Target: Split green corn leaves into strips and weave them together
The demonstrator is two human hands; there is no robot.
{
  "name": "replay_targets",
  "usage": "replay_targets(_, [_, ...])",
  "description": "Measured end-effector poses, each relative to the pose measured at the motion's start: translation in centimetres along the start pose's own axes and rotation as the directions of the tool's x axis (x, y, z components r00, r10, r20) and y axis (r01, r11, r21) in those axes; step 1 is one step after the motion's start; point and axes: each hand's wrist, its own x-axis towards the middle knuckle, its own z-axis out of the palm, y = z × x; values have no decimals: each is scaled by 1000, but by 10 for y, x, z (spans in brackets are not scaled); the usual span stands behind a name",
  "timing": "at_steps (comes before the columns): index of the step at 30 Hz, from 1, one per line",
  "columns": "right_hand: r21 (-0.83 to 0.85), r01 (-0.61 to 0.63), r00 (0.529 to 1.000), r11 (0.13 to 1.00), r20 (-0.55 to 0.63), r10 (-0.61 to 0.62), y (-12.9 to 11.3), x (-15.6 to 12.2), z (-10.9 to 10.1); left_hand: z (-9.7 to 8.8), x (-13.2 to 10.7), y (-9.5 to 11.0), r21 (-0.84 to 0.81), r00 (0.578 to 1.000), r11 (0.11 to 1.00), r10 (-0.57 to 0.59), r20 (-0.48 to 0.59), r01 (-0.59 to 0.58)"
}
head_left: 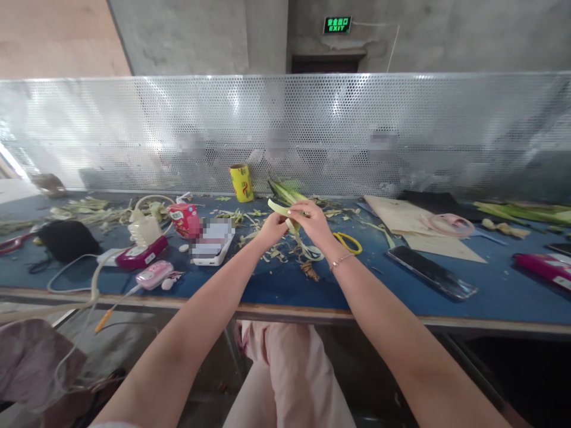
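A pale green leaf strip [279,208] curls up between my two hands above the middle of the table. My left hand [273,230] is closed on its lower part, the fingertips partly hidden behind the right. From the other side, my right hand [311,220] pinches the same strip with thumb and fingers. Below them hang or lie pale strip ends [307,251]; which of these join the held piece I cannot tell. A bundle of long green leaves [288,191] lies just behind my hands. Yellow scissor-like handles [348,242] rest beside my right wrist.
Leaf scraps litter the blue table [285,291]. Left stand a white box-shaped device [215,242], a red pack [185,220] and cabled items. Behind is a yellow cylindrical container [241,183] before a perforated metal screen [312,119]. Right lie a phone [430,270] and cardboard [392,217].
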Motion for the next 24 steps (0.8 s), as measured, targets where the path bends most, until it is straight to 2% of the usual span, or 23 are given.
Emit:
replay_targets(3, [-48, -5, 998, 999, -69, 2, 4, 1, 0, 0, 0, -2, -8, 1000, 1000, 3, 18, -3])
replay_targets(5, [-43, -14, 998, 999, -64, 11, 8, 2, 0, 0, 1, -4, -56, 1000, 998, -13, 0, 13])
replay_targets(9, [-5, -6, 1000, 1000, -18, 6, 12, 5, 0, 3, 2, -9, -134, 995, 990, -50, -84, 38])
replay_targets(14, [-13, 65, 997, 998, 36, -64, 2, 1, 0, 3, 5, -12, -157, 974, 988, -40, -224, 4])
replay_targets(20, [-56, 8, 1000, 998, -26, -9, -11, -4, 1, -1, 2, -7, -90, 949, 996, -42, -313, 14])
replay_targets(24, [-90, -62, 996, 994, -66, 56, -12, -3, 1, -4, -1, 1, 9, 919, 1000, 19, -394, -17])
